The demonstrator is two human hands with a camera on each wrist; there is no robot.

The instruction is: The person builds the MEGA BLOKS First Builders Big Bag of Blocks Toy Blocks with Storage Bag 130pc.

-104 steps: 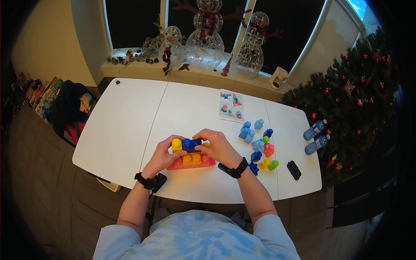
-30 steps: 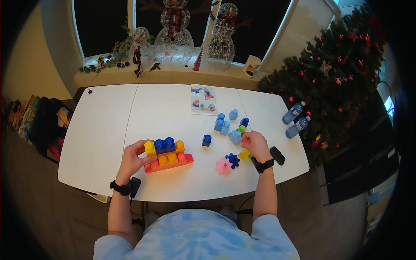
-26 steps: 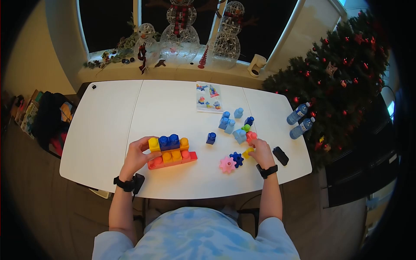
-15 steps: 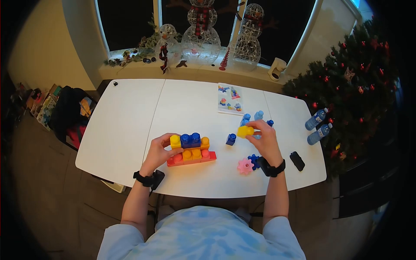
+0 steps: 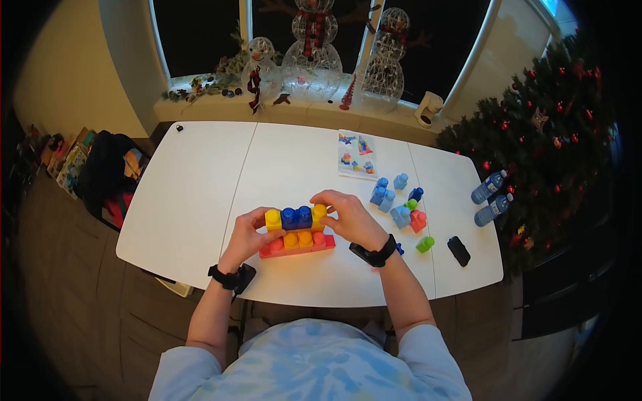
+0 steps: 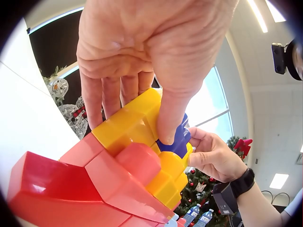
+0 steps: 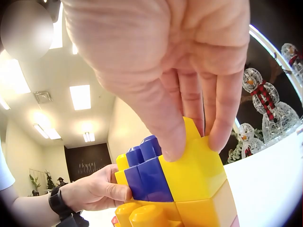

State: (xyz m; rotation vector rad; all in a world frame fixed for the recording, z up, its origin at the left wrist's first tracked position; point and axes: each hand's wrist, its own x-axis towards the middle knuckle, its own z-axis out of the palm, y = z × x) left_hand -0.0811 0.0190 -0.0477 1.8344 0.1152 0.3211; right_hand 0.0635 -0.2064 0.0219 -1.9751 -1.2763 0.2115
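A built block structure stands at the table's middle front: a red base [image 5: 273,250], orange blocks [image 5: 305,238] on it, and a top row of blue blocks [image 5: 296,218] between two yellow ones. My left hand [image 5: 246,239] grips the left yellow block [image 5: 273,220], thumb in front and fingers behind, as the left wrist view also shows. With thumb and fingers my right hand [image 5: 350,219] pinches the right yellow block [image 7: 196,165], which sits on an orange block beside the blue ones in the right wrist view.
Loose light blue blocks [image 5: 400,216], a red block [image 5: 418,221] and a green block [image 5: 424,244] lie to the right. Beyond them are a black phone-like object [image 5: 459,250] and two water bottles [image 5: 493,210]. A picture sheet [image 5: 357,155] lies farther back. My right forearm partly covers gear pieces.
My right hand has carried the yellow block leftward from above the loose blocks to the right end of the structure's top row. My left hand still grips the left end.
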